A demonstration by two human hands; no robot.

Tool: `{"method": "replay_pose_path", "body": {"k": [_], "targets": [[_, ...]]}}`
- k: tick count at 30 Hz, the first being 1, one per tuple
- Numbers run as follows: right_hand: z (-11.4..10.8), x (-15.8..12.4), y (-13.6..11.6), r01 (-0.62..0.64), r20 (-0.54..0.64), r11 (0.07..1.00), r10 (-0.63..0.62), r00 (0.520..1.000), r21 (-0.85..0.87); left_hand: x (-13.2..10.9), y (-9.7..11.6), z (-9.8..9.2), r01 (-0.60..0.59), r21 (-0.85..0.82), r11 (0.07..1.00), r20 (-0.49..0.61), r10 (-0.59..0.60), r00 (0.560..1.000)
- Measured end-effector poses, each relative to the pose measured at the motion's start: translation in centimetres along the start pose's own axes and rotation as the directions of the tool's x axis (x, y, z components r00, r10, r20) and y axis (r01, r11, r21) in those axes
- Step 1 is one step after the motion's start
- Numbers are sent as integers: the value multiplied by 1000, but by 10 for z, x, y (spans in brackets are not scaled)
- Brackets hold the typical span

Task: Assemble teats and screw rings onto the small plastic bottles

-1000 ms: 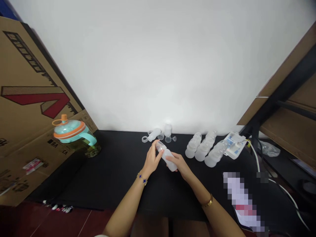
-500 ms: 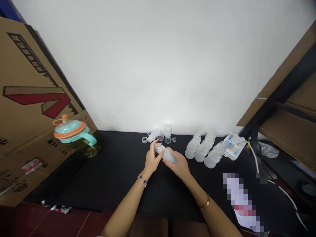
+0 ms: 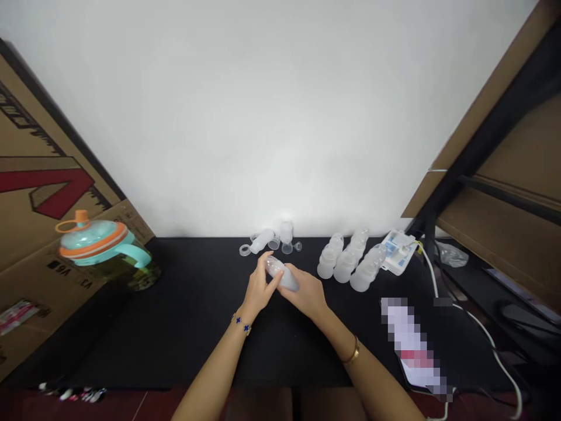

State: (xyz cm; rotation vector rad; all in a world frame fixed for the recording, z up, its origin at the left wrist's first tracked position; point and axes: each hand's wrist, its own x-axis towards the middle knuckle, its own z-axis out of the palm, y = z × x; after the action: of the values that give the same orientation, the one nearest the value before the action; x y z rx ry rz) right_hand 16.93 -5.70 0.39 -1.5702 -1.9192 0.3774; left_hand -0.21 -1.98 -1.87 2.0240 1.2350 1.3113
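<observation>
Both my hands are closed round a small translucent baby bottle (image 3: 290,278), tilted with its clear domed cap toward the upper left. My left hand (image 3: 258,287) grips the cap end, thumb and fingers on either side. Around the frosted body at the lower right wraps my right hand (image 3: 309,292). Just beyond lie loose parts: a frosted bottle body (image 3: 263,240) on its side, another bottle body (image 3: 286,231), a clear ring (image 3: 244,250) and several clear caps and small pieces. To the right, several capped bottles (image 3: 360,279) stand in rows.
At the left a large jug (image 3: 94,242) with an orange and turquoise lid stands before a cardboard box (image 3: 26,280). On the right are a white power box (image 3: 398,251) with cables, a plastic bag (image 3: 452,255) and a phone (image 3: 414,348) with a blurred screen. A white wall closes the back.
The view has turned slightly right, so everything sits further left. Both hands keep hold of the bottle, with only a slight shift of grip.
</observation>
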Motion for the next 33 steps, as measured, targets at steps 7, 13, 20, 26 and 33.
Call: {"method": "replay_pose_path", "body": {"k": [7,13,20,26,33], "targets": [[0,-1,1,160,-84,985,-155,984,62,-4,3,2,6,45,999,54,-9,999],[-7,-4,-3,225,-65,970,-220,973,92,-7,2,3,-38,-45,998,85,41,996],[-20,-3,10,268,-335,953,-208,919,143,-7,5,7,-83,-141,986,110,99,989],[-39,-2,40,202,-596,967,-70,800,157,-7,8,6,-70,-136,988,106,85,991],[-74,-2,56,204,-675,970,-61,735,135,-6,12,6,-55,-117,992,131,70,989]]}}
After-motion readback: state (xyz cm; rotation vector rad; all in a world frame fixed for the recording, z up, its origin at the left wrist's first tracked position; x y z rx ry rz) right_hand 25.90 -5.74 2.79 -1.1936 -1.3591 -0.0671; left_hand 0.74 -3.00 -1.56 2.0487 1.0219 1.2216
